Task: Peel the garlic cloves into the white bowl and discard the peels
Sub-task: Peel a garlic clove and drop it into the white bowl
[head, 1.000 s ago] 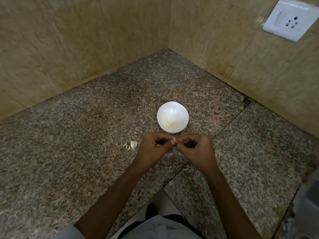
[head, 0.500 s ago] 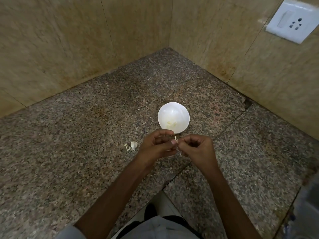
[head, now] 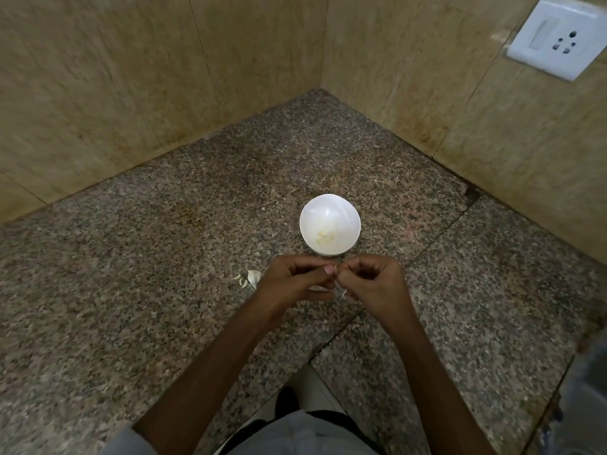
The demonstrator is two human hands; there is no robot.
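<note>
The white bowl (head: pixel 338 215) stands on the granite counter with a few peeled cloves (head: pixel 325 238) in its bottom. Just in front of it my left hand (head: pixel 292 284) and my right hand (head: pixel 377 284) meet, both with curled fingers pinching a small garlic clove (head: pixel 320 288) between them. Most of the clove is hidden by my fingers. A bit of pale peel (head: pixel 344 293) hangs under my right fingers. To the left of my left hand, garlic cloves and peel scraps (head: pixel 250 278) lie on the counter.
The granite counter (head: pixel 164 274) runs into a corner of beige tiled walls (head: pixel 98 77). A white switch and socket plate (head: pixel 555 36) sits on the right wall. The counter's front edge is near my body, with a grey object (head: pixel 584 405) at the far right.
Both hands stay together in front of the bowl, with only small finger shifts on the clove. A strip of peel now hangs below my right fingers.
</note>
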